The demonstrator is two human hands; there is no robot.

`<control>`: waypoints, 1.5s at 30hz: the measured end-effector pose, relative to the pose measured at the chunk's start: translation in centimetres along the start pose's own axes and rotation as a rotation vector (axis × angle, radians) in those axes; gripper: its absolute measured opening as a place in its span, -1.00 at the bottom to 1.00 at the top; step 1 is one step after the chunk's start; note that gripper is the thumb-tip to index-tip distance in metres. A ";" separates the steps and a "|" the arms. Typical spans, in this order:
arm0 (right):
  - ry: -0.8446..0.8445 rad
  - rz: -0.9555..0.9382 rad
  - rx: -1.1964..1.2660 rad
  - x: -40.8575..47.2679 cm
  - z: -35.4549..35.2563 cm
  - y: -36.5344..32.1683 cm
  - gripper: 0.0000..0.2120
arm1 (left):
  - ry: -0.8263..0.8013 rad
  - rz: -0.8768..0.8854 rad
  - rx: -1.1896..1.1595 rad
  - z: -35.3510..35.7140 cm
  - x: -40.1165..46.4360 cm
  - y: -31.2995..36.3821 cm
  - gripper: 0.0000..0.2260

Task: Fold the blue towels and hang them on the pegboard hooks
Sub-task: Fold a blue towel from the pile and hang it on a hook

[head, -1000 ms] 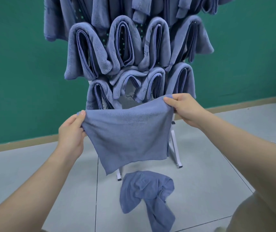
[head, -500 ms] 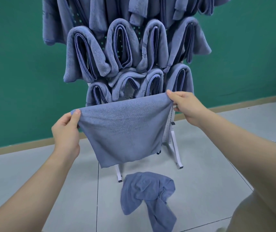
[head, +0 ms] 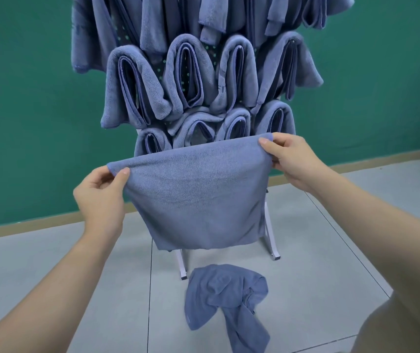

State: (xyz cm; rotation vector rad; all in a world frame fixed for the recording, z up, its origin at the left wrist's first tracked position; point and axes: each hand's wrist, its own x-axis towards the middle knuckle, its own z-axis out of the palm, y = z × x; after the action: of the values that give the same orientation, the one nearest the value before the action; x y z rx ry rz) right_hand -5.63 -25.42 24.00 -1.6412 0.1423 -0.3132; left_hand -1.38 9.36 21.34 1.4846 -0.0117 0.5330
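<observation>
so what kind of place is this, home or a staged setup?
Looks staged, probably a plain data-collection room: bare green wall, grey tiled floor, and a freestanding pegboard rack loaded with near-identical folded blue towels. No home furnishings in view.

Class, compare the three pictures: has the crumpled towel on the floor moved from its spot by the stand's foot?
No. The crumpled towel lies just in front of the stand's foot, as before, in the same heap; its slight drift in the picture matches the camera's.

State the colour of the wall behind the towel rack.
Green; the wall shows in the head view.
</observation>
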 end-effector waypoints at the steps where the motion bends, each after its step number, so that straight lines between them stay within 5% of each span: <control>1: 0.003 -0.011 -0.014 -0.1 -0.1 -0.1 -0.84 | 0.009 -0.007 -0.002 0.0 0.0 0.0 -0.85; 8: -0.010 0.053 -0.127 -0.7 -1.4 0.0 -0.96 | -0.057 -0.208 0.049 -0.2 0.2 -0.8 -0.75; 17: 0.080 0.285 -0.023 -0.1 -2.4 2.1 -0.64 | -0.430 -0.508 0.177 -1.1 0.1 -2.5 -0.92; 20: 0.025 0.389 0.097 -0.5 -1.7 2.6 -0.86 | -0.374 -0.524 0.204 -1.0 -0.2 -2.8 -0.84; 22: 0.005 0.422 0.104 -0.7 -0.8 3.1 -0.96 | -0.327 -0.521 0.214 -0.9 -0.2 -3.2 -0.83; 25: -0.029 0.400 0.045 -0.9 0.0 4.2 -0.80 | -0.275 -0.490 0.251 -0.8 -0.4 -3.4 -0.79; 31: -0.002 0.240 -0.147 -1.9 2.4 4.1 -0.81 | -0.115 -0.207 0.395 -0.1 -0.7 -2.4 -0.73; 37: -0.051 0.063 -0.306 -4.5 6.5 2.6 -0.70 | -0.245 -0.013 0.474 2.3 -3.4 -0.9 -0.74; 45: -0.109 0.070 -0.239 -6.6 9.5 1.9 -0.69 | -0.446 0.010 0.400 4.8 -7.4 0.5 -0.83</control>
State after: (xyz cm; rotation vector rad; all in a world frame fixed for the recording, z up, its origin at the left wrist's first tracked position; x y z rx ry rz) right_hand -9.06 -14.72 20.70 -1.8814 0.1588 -0.1565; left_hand -6.56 2.38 19.92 1.9725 -0.2759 0.2067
